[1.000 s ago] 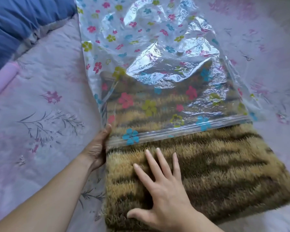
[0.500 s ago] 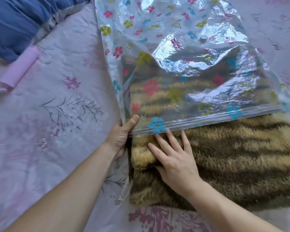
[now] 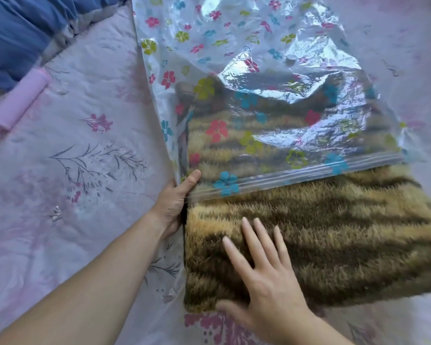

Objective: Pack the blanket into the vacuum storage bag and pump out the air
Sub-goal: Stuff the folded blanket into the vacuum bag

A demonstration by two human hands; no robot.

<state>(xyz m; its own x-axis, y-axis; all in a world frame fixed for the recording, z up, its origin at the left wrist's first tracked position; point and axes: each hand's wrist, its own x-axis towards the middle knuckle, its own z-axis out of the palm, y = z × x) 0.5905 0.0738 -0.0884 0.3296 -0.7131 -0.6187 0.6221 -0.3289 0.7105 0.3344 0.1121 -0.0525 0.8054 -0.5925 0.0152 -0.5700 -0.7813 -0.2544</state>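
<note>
A folded, tiger-striped fuzzy blanket [image 3: 334, 235] lies on the bed, its far half inside a clear vacuum storage bag [image 3: 234, 41] printed with coloured flowers. The bag's zip edge [image 3: 309, 168] crosses the blanket's middle. My left hand [image 3: 177, 200] grips the bag's near left corner, thumb on top of the plastic. My right hand [image 3: 264, 275] lies flat with straight fingers on the blanket's near left part. A round valve [image 3: 291, 58] shows on the bag's top. A pink cylinder that looks like the pump [image 3: 20, 103] lies at the left.
A pale floral bedsheet [image 3: 72, 183] covers the surface all around. A blue duvet [image 3: 23, 31] is bunched at the top left, just beyond the pink cylinder. The blanket's near edge sits close to the bottom of view.
My right hand has slid back from the zip edge toward the blanket's near end. My left hand keeps its hold on the bag's corner.
</note>
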